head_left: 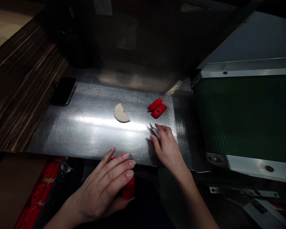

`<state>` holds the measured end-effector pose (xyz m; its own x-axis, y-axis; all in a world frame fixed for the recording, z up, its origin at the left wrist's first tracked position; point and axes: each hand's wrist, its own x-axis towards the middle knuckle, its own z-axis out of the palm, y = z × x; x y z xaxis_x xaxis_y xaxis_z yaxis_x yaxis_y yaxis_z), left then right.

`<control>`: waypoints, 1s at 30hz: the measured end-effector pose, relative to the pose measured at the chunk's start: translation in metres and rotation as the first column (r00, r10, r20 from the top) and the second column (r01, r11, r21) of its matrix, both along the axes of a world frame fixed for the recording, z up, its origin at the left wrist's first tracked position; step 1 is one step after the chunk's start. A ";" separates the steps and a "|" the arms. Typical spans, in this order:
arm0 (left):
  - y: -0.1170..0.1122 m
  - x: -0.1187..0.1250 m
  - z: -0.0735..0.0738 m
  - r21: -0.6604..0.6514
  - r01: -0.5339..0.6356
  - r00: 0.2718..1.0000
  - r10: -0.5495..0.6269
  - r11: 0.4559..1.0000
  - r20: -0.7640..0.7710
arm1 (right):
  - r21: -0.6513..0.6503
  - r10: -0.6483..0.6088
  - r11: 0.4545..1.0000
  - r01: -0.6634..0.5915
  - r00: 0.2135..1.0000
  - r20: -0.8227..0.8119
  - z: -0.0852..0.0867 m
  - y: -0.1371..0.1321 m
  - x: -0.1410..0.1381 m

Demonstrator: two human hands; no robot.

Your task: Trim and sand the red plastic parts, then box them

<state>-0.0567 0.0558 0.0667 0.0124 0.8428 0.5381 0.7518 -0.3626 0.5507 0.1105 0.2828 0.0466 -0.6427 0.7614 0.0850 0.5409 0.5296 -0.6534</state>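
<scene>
My left hand (111, 183) hovers at the near edge of the steel table (85, 133), its fingers wrapped round a red plastic part (129, 190). My right hand (165, 148) rests on the table further right, pinching a small pale piece (155, 133) between thumb and fingers. Two red plastic parts (158, 108) lie together just beyond the right hand. A beige half-disc (120, 113) lies flat near the table's middle.
A dark phone (63, 91) lies at the table's back left. Stacked brown cardboard (21, 92) rises on the left. A green conveyor belt (248, 117) borders the right. A box of several red parts (38, 194) sits below left.
</scene>
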 end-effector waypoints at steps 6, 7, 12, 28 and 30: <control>-0.003 -0.001 -0.001 0.016 -0.010 0.999 0.011 1.000 -0.037 | -0.551 0.210 0.731 -0.402 0.901 -0.380 0.034 -0.042 0.004; -0.003 -0.001 -0.001 0.020 -0.006 0.999 0.007 1.000 -0.049 | -0.619 0.218 0.614 -0.490 0.859 -0.463 0.039 -0.051 0.006; -0.003 -0.002 -0.004 0.069 0.023 1.000 -0.022 0.997 -0.017 | -0.660 0.204 0.488 -0.572 0.810 -0.551 0.042 -0.071 -0.001; -0.002 -0.004 -0.005 0.099 -0.012 1.000 0.010 0.995 0.014 | -0.707 0.089 0.503 -0.497 0.844 -0.530 0.045 -0.072 -0.003; -0.003 -0.004 -0.006 0.106 -0.024 0.999 0.020 0.994 0.039 | -0.695 0.014 0.603 -0.392 0.876 -0.482 0.041 -0.070 -0.005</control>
<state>-0.0607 0.0533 0.0609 -0.0275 0.7806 0.6244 0.7398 -0.4042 0.5379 0.1057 0.2130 0.0878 -0.8375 0.5181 -0.1737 0.0829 -0.1936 -0.9776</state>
